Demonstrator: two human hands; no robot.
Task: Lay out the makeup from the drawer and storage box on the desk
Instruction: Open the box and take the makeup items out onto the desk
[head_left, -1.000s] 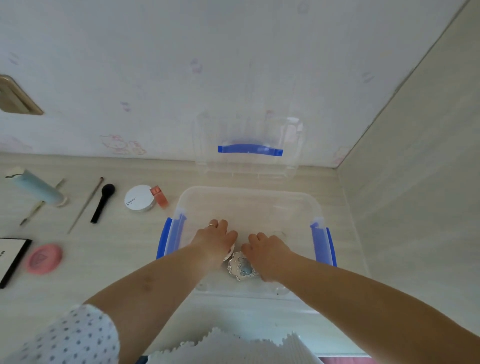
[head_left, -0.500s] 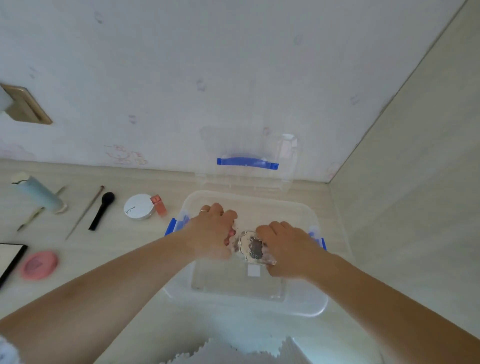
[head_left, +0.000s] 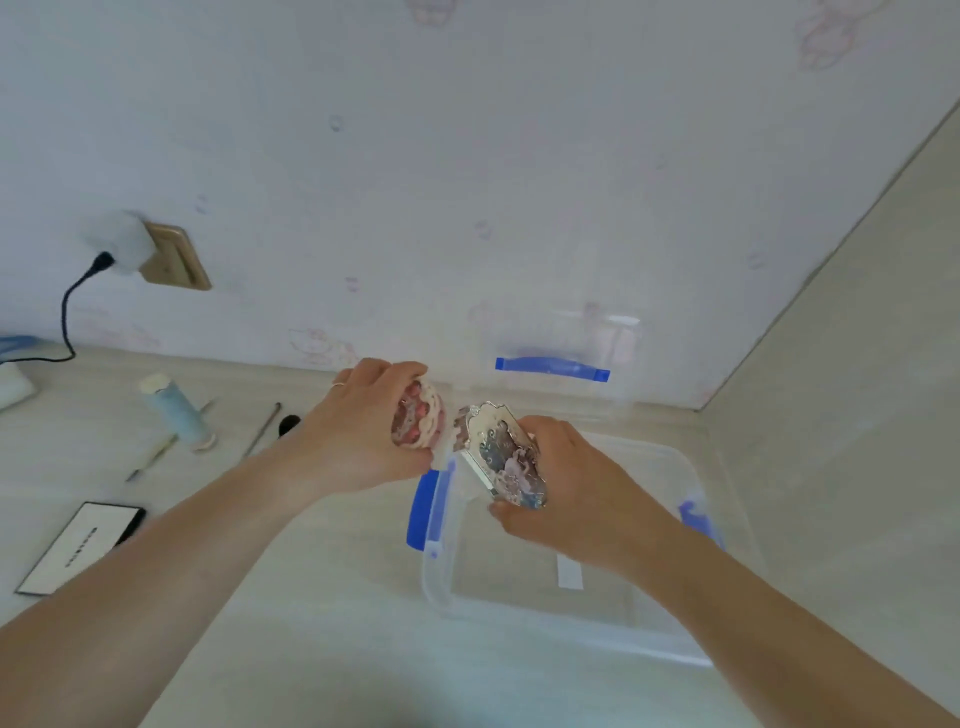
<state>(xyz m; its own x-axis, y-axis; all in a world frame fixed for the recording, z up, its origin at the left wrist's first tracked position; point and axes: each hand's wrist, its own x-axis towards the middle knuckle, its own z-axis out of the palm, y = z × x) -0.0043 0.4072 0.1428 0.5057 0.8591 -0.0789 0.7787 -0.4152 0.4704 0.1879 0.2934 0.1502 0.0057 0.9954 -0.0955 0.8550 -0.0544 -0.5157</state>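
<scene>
While the bench (head_left: 322, 649) carries everything, the clear box (head_left: 587, 618) with blue latches sits at its right end, and its lid (head_left: 558, 353) leans on the wall behind. The left hand (head_left: 358, 431) is raised over the bench just left of the box, fingers curled around a pink compact (head_left: 418, 421). The right hand (head_left: 566, 493) is above the box's left rim, fingers gripping a silver case (head_left: 501, 452), tilted. To the left lie a black-edged palette (head_left: 78, 545), a pale-blue tube (head_left: 176, 410), a brush (head_left: 288, 423) and thin sticks (head_left: 262, 428).
</scene>
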